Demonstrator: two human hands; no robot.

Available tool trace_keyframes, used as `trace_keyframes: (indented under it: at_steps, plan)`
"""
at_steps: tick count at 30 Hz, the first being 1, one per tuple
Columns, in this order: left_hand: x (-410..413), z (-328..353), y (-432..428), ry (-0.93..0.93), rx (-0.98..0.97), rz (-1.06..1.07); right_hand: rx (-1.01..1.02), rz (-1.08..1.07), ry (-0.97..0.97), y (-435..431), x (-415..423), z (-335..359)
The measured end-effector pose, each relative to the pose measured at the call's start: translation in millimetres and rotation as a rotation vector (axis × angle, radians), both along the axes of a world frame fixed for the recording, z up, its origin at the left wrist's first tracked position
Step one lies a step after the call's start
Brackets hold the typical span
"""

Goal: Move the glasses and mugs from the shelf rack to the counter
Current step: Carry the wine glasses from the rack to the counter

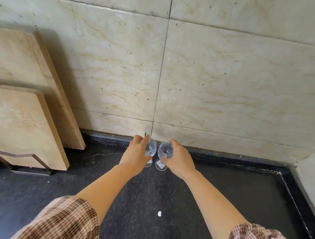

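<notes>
Two clear stemmed wine glasses stand upright side by side on the black counter [148, 196], close to the tiled back wall. My left hand [135, 156] is wrapped round the bowl of the left glass [151, 148], thumb below and fingers over the top. My right hand [180, 159] holds the bowl of the right glass [165, 150] from the right side. The feet of both glasses, each with a white label, rest on the counter. The shelf rack and any mugs are out of view.
Two wooden cutting boards [24, 111] lean against the wall at the left in a metal holder [30, 168]. A small white scrap [159, 213] lies on the counter between my forearms. A raised black rim [287, 184] borders the counter at the right.
</notes>
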State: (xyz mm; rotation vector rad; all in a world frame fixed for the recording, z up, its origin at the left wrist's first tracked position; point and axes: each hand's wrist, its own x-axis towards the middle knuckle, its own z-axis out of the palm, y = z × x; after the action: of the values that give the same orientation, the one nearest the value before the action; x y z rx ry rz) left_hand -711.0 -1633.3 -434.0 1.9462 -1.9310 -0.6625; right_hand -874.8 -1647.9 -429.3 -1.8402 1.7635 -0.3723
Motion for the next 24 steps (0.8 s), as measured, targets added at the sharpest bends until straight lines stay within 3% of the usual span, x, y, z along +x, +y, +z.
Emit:
trace_keyframes:
  at_steps: [4,9,14,24]
  plan:
    - [2.5,5.8,3.2,0.017,0.036,-0.023,-0.038,-0.009,0.046,3.6,2.8,3.3]
    - [17.7,25.7,28.9,0.039,-0.022,0.025,-0.240,0.069,0.136,13.3,19.1,24.9]
    - [62.5,53.4,88.1,-0.028,-0.108,0.157,-0.299,0.228,0.120,48.2,70.4,50.8]
    - [205.7,117.0,273.4,-0.305,-0.040,0.586,-0.262,0.673,0.170,182.8,236.8,94.3]
